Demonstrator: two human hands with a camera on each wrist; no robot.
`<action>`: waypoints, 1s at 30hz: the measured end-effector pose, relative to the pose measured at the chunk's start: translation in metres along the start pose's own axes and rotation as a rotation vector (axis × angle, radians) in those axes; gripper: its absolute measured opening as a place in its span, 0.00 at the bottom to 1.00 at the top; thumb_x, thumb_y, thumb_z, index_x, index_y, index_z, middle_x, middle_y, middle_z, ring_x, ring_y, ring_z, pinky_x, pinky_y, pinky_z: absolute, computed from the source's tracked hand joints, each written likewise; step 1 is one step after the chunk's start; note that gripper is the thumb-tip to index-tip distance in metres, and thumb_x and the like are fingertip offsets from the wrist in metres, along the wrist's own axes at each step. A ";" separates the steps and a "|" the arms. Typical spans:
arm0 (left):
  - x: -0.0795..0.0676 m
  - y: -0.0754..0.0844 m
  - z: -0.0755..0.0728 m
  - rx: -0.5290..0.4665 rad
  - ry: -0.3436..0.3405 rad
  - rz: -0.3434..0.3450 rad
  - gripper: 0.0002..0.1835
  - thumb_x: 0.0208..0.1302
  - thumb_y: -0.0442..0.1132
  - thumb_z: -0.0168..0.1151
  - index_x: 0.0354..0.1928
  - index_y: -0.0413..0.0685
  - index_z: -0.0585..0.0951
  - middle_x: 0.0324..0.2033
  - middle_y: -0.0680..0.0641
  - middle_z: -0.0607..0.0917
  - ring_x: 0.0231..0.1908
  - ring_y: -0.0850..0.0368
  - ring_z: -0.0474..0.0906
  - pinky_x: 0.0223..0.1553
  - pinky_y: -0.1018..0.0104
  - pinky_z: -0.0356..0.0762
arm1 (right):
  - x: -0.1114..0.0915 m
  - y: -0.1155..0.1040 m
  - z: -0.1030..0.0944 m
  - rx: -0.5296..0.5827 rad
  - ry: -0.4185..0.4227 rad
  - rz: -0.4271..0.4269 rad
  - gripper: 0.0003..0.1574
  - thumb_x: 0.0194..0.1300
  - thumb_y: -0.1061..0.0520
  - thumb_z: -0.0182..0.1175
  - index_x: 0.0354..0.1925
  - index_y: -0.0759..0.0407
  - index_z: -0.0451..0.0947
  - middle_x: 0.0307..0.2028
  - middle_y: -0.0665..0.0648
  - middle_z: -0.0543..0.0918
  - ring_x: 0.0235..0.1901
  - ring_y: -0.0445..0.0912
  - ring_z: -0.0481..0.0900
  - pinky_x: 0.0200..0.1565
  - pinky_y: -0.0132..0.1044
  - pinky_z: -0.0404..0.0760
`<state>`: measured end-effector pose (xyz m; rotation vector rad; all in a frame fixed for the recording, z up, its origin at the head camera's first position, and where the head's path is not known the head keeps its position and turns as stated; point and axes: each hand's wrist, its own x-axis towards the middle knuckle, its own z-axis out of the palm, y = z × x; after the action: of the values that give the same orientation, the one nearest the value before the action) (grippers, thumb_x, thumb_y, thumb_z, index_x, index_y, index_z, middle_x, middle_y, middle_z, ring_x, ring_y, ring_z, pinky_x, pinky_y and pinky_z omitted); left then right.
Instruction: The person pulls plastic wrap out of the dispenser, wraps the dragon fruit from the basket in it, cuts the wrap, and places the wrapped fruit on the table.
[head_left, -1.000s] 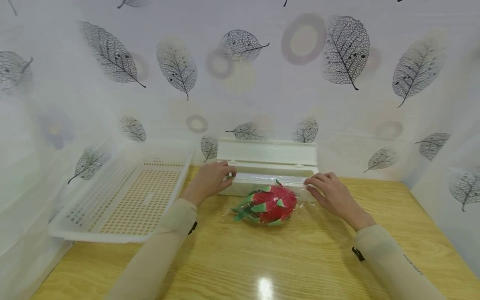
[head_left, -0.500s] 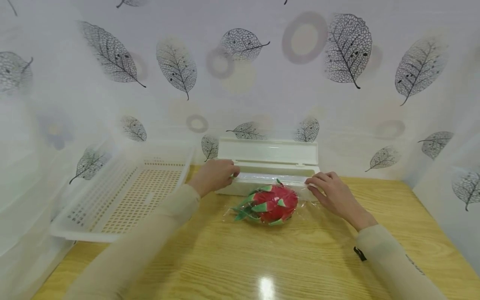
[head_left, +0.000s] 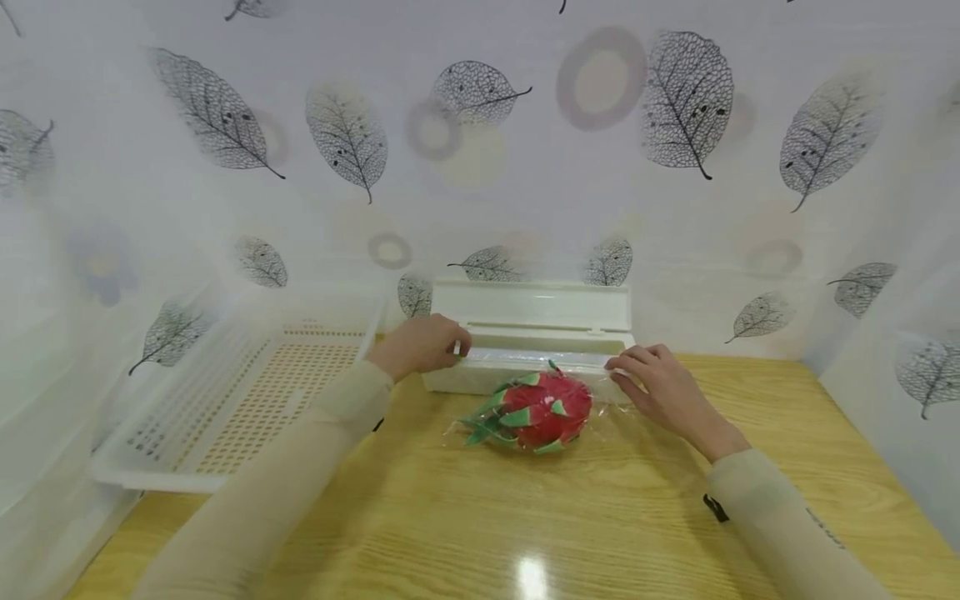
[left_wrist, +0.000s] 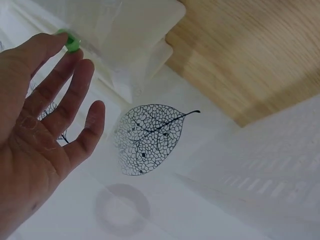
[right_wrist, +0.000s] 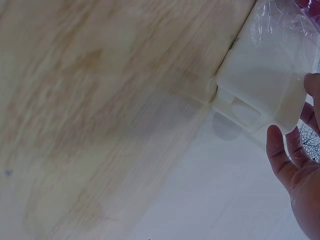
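Note:
An open white cling film box (head_left: 450,381) lies at the back of the table, its lid (head_left: 532,305) tipped back against the curtain. My left hand (head_left: 422,346) is at its left end; in the left wrist view thumb and forefinger pinch a small green slider (left_wrist: 72,43), other fingers loosely bent. At the right end my right hand (head_left: 660,387) holds the box's front edge, fingertips on the rim and thumb lower. In front lies a red dragon fruit (head_left: 553,411) with green scales, covered in clear film (head_left: 600,414) that runs back to the box.
A white perforated plastic basket (head_left: 161,481) stands on the left of the wooden table (head_left: 540,517). A curtain with a leaf print (head_left: 480,200) hangs behind and along both sides.
My left forearm has swung outward to the left and that hand has turned, its fingers drawn closer together at the box's left end. The right hand and the dragon fruit stay put.

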<state>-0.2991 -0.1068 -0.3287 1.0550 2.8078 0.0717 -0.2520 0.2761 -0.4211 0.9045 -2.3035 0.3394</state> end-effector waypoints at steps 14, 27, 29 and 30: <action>0.001 -0.014 -0.007 -0.111 -0.092 -0.056 0.09 0.71 0.39 0.63 0.49 0.52 0.87 0.44 0.47 0.88 0.44 0.53 0.83 0.49 0.59 0.84 | 0.001 -0.002 -0.001 0.015 -0.002 0.003 0.14 0.55 0.66 0.73 0.41 0.57 0.85 0.37 0.55 0.86 0.37 0.55 0.78 0.39 0.51 0.80; -0.002 -0.013 -0.005 -0.119 -0.045 -0.031 0.09 0.72 0.40 0.61 0.49 0.49 0.86 0.42 0.47 0.88 0.41 0.54 0.83 0.48 0.59 0.84 | 0.000 -0.001 -0.001 0.008 0.002 0.004 0.13 0.56 0.65 0.73 0.41 0.57 0.86 0.37 0.54 0.86 0.37 0.55 0.79 0.38 0.51 0.80; -0.003 -0.013 -0.003 -0.115 -0.039 -0.031 0.10 0.72 0.40 0.61 0.49 0.49 0.86 0.42 0.47 0.88 0.41 0.54 0.83 0.48 0.59 0.83 | 0.000 -0.002 -0.001 0.008 0.000 0.004 0.13 0.56 0.65 0.73 0.41 0.57 0.86 0.37 0.55 0.86 0.37 0.55 0.79 0.38 0.51 0.81; -0.003 -0.014 -0.003 -0.110 -0.035 -0.032 0.10 0.72 0.40 0.61 0.49 0.49 0.86 0.42 0.47 0.88 0.41 0.54 0.83 0.48 0.58 0.83 | 0.000 -0.002 -0.001 0.008 -0.001 0.004 0.13 0.56 0.65 0.73 0.41 0.57 0.86 0.37 0.55 0.86 0.37 0.55 0.79 0.38 0.51 0.81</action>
<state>-0.3062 -0.1190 -0.3269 0.9766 2.7532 0.1998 -0.2501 0.2747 -0.4200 0.9041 -2.3070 0.3502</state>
